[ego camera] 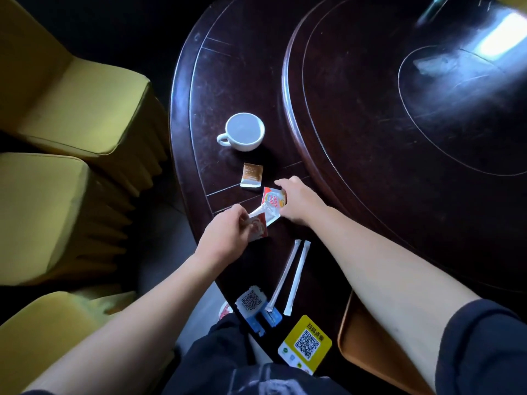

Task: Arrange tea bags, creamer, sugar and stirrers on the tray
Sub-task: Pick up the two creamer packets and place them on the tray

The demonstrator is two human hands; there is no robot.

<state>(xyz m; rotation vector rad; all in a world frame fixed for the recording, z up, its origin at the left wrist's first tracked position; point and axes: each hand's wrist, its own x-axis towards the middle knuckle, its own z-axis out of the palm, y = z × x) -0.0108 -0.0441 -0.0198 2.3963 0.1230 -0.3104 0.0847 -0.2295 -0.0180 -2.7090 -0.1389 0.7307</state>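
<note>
My right hand [298,201] grips the right edge of a red and yellow creamer packet [271,198] lying on the dark round table [228,81]. My left hand [228,232] pinches the end of a white sachet [259,210] that reaches toward the creamer packet. A red sachet [258,232] lies partly under that hand. A brown sugar packet [251,174] sits just beyond, untouched. Two paper-wrapped stirrers [291,276] lie side by side nearer to me. Blue packets [271,316], one with a QR code, rest at the table's edge. The brown tray [346,337] shows at the lower right, mostly behind my right arm.
A white cup [244,132] stands beyond the packets. A raised turntable [370,109] covers the table's right side. A yellow QR card [305,342] lies at the near edge. Yellow-covered chairs [71,109] stand to the left.
</note>
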